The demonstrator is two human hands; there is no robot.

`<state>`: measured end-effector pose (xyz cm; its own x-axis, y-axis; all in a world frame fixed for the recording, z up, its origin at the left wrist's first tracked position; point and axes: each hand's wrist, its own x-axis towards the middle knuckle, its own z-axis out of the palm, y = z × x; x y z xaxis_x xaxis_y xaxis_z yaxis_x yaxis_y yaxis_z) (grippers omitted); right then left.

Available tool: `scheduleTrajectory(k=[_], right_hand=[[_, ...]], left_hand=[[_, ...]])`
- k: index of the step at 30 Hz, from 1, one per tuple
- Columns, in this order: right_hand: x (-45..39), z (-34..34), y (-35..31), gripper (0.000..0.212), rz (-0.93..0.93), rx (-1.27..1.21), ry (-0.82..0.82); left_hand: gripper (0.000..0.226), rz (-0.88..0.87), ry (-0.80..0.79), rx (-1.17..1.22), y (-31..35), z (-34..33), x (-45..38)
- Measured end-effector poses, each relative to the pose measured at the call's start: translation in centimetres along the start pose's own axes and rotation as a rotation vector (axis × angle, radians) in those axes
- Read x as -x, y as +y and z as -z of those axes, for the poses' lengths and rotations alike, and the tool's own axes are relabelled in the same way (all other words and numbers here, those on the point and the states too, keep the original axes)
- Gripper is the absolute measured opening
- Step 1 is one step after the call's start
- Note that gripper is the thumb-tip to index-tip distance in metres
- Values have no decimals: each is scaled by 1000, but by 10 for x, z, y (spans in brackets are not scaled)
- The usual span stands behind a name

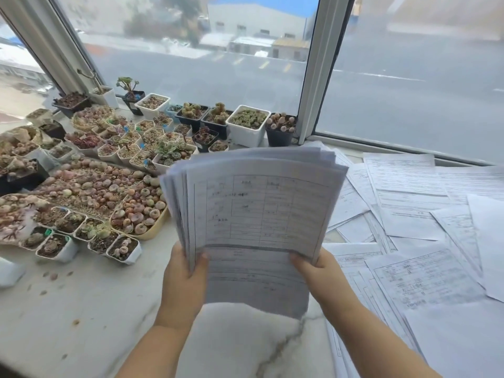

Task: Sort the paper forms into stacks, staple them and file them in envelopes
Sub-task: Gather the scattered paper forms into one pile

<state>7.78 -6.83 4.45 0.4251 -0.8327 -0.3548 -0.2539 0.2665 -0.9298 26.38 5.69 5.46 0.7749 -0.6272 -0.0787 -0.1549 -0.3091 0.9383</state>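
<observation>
A thick fanned stack of printed paper forms (pixel 256 203) is raised above the white marble sill (pixel 90 317). My left hand (pixel 182 285) grips its lower left edge, thumb on the front sheet. My right hand (pixel 319 271) grips the lower right edge. The front sheet carries a printed table, and a lower sheet hangs down between my hands. Many more loose forms (pixel 414 268) lie scattered flat on the sill to the right.
Several small pots and trays of succulents (pixel 109 181) crowd the left and back of the sill. The window glass and its white frame (pixel 319 72) stand right behind. Bits of soil and pebbles dot the bare marble at front left.
</observation>
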Motion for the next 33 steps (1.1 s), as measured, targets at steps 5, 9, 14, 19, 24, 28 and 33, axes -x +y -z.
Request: scheduleTrajectory(k=[5,9,14,19,24,28,33], right_hand=[[6,-16,22,24,-220,-31,-45],[12,-34,52,24,-395,30,-122],[17,-4,67,19,-165,485,13],[36,84,72,24,-21,567,234],[61,191,101,23,-66,742,546],[83,251,130,35,-258,850,690],[97,266,148,52,-359,862,542]], left_hand=[[16,122,-22,-267,-17,6,-5],[20,256,-112,-458,-40,10,-12],[57,245,-69,-850,-60,7,-9],[36,19,-265,-441,-33,-48,40],[40,643,-609,55,-28,-126,97],[41,846,-396,281,-16,-151,110],[13,816,-393,256,0,-187,123]])
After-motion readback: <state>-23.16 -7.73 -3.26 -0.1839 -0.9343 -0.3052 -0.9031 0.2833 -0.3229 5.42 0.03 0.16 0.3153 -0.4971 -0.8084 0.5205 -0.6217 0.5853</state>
